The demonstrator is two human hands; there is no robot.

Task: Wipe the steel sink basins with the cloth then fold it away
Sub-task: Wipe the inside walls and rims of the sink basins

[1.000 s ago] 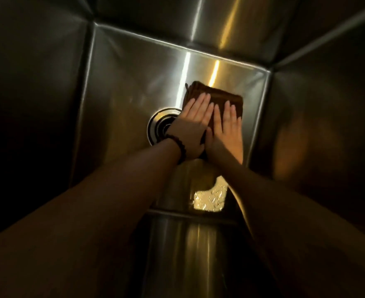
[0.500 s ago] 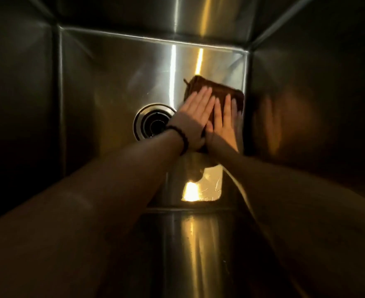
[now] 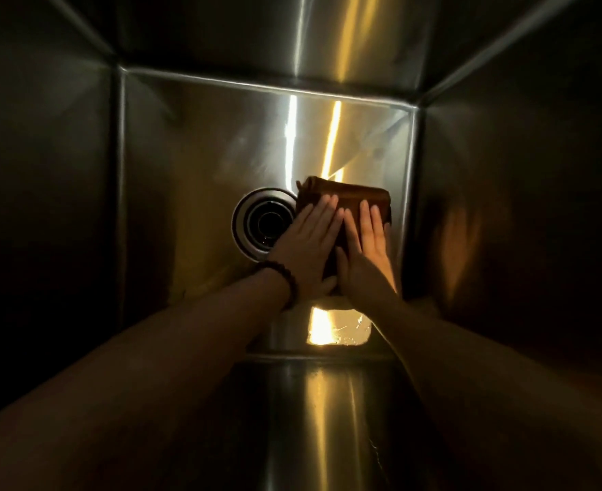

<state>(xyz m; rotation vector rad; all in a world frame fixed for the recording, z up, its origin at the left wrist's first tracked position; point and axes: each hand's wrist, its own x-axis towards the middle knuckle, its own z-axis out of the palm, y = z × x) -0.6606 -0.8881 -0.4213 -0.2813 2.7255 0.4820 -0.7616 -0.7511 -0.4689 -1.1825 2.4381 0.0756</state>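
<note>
I look down into a deep steel sink basin (image 3: 193, 143) in dim light. A folded brown cloth (image 3: 349, 193) lies flat on the basin floor, just right of the round drain (image 3: 262, 223). My left hand (image 3: 310, 246), with a dark bead bracelet at the wrist, presses flat on the cloth's left part. Beside it, my right hand (image 3: 368, 249) presses flat on the right part, fingers straight and together. Both palms hide most of the cloth; only its far edge shows.
Steel walls rise close on all sides, the right wall (image 3: 505, 207) only a short way from my right hand. A wet bright patch (image 3: 338, 327) glints on the floor near the front wall. The left half of the floor is bare steel.
Both hands and the cloth have slid back toward me, away from the far right corner, and now sit beside the drain. The camera view shifted too.
</note>
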